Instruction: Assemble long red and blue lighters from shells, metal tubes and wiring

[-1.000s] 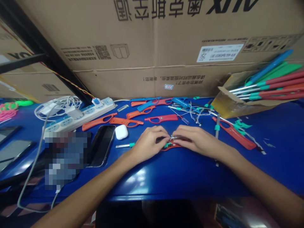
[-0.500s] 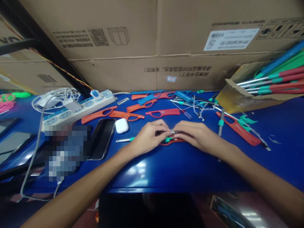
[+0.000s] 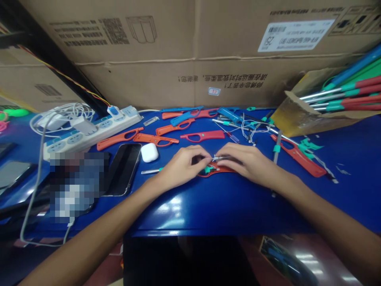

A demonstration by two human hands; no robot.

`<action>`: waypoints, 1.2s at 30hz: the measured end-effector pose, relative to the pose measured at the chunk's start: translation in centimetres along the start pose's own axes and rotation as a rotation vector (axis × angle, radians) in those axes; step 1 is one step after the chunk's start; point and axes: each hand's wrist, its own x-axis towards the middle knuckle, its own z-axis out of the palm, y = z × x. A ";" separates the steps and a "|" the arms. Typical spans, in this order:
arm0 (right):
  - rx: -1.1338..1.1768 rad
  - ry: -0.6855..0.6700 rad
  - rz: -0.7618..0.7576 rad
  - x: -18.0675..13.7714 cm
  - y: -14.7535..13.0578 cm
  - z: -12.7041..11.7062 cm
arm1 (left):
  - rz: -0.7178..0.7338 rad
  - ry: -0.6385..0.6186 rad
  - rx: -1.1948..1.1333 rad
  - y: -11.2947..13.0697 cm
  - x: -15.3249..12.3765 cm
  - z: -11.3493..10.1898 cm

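holding almost the same pose as a second ago, the left hand [image 3: 181,167] and right hand [image 3: 253,159] meet just above an orange shell [image 3: 223,168] on the worktop [image 3: 190,212]; mainly the view has dipped, so the close work seems to be going on at one spot. the left fingers pinch a white wire [image 3: 214,157]; the right fingers pinch a thin piece [image 3: 222,158], perhaps metal, too small to name. the phone [image 3: 123,171] and white case [image 3: 149,153] bound the left side, a red handle [image 3: 202,136] lies beyond, and a green-banded strip [image 3: 276,150] runs by the right forearm; room to draw back lies toward the near edge.
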 end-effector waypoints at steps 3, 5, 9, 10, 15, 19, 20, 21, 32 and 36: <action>-0.007 0.006 0.004 -0.1 -0.1 0.0 | -0.044 -0.003 -0.009 0.1 0.0 0.0; 0.001 0.003 0.005 -0.1 -0.2 0.0 | -0.060 -0.006 -0.024 0.1 0.0 0.0; 0.025 -0.005 0.004 0.0 -0.3 0.2 | -0.074 -0.018 -0.048 -0.1 0.0 0.1; 0.027 -0.004 0.003 0.0 -0.3 0.2 | -0.075 -0.019 -0.056 -0.2 0.0 0.1; 0.017 0.014 -0.004 0.0 -0.2 0.4 | -0.094 -0.006 -0.088 -0.4 -0.1 0.1; 0.002 0.027 -0.015 -0.1 -0.2 0.6 | -0.110 -0.003 -0.113 -0.5 -0.1 0.1; -0.003 0.027 -0.018 -0.1 -0.3 0.7 | -0.111 -0.004 -0.118 -0.5 -0.1 0.1; -0.013 0.025 -0.021 -0.1 -0.3 0.7 | -0.111 -0.003 -0.122 -0.5 -0.1 0.1; -0.059 0.018 -0.008 -0.1 -0.3 0.7 | -0.107 -0.013 -0.136 -0.4 0.1 0.0; -0.039 -0.002 0.046 0.0 -0.5 0.4 | -0.127 -0.053 -0.144 -0.1 0.1 -0.3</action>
